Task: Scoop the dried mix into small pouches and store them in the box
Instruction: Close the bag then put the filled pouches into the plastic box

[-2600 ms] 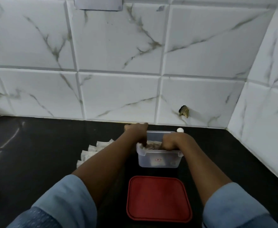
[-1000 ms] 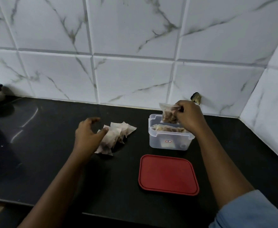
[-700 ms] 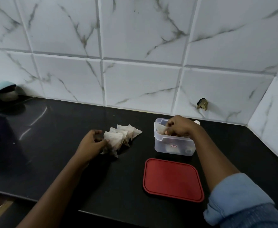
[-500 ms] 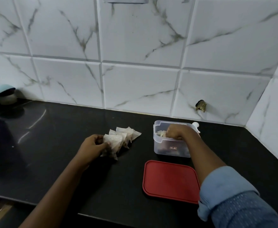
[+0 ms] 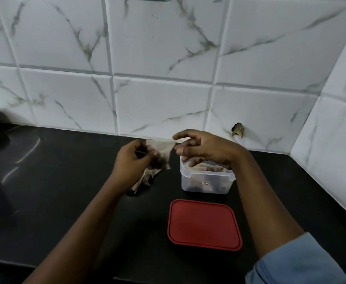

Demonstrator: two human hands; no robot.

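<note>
Pale paper, darkened by the mix inside it, shows between the two hands. The left hand is raised just left of the box, and its curled fingers are clamped on one small pouch, holding it up off the surface. The right hand hangs over the box's left rim, close to the left hand but apart from it. Its fingers are spread and loosely bent and hold nothing. Its forefinger reaches to the pouch's upper corner; the blur keeps us from telling whether it touches.

Below the left hand, still to the left of the box, we see a small heap of pouches lying on the black surface, partly hidden by the wrist. The box itself is clear plastic, open at the top, standing upright with a little label on its near wall. Inside it we make out filled pouches lying near the rim.

Just in front of the box, apart from it, a red lid lies flat on the surface. Nearer to us than the lid, a blue sleeve covers the right forearm; the left forearm is bare.

Behind the box rise white marbled tiles, and behind it to the right one tile has a small dark hole.
</note>
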